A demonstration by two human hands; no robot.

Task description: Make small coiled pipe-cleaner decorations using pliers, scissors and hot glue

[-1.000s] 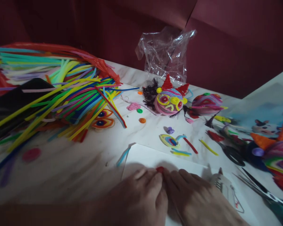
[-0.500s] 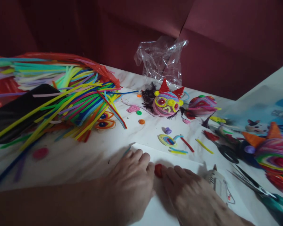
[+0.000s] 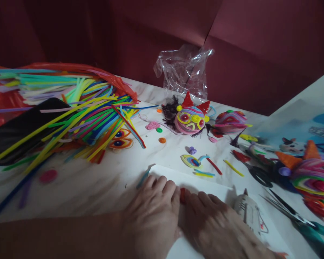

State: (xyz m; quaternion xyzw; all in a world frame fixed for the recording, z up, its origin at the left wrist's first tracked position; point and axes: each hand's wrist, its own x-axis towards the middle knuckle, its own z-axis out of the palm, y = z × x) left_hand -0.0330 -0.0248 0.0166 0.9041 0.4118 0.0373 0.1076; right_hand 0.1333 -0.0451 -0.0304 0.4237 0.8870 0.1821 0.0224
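Note:
On a sheet of white paper (image 3: 167, 171), my left hand (image 3: 158, 208) and my right hand (image 3: 213, 219) lie close together, with fingers curled downward. Between them shows a small red round piece (image 3: 182, 196), mostly covered; it looks like a coil of fuzzy stem. Both hands press against it from either side, and their fingertips are hidden. Just right of my right hand lies a pale glue gun (image 3: 248, 210). Beyond the paper are a yellow, green and blue eye-shaped coil (image 3: 191, 160) and short cut pieces of pipe cleaner (image 3: 233, 167).
A heap of colourful pipe cleaners (image 3: 91, 115) spreads over a black case (image 3: 21, 129) at left. Decorated yarn balls (image 3: 190, 120) stand at the back and right. Scissors (image 3: 291, 210) lie at right. A clear plastic bag (image 3: 185, 70) leans against the dark red backdrop (image 3: 245, 54).
My hands have drawn slightly closer together, so less of the red piece shows. My left hand has moved a little to the right. The view has shifted slightly.

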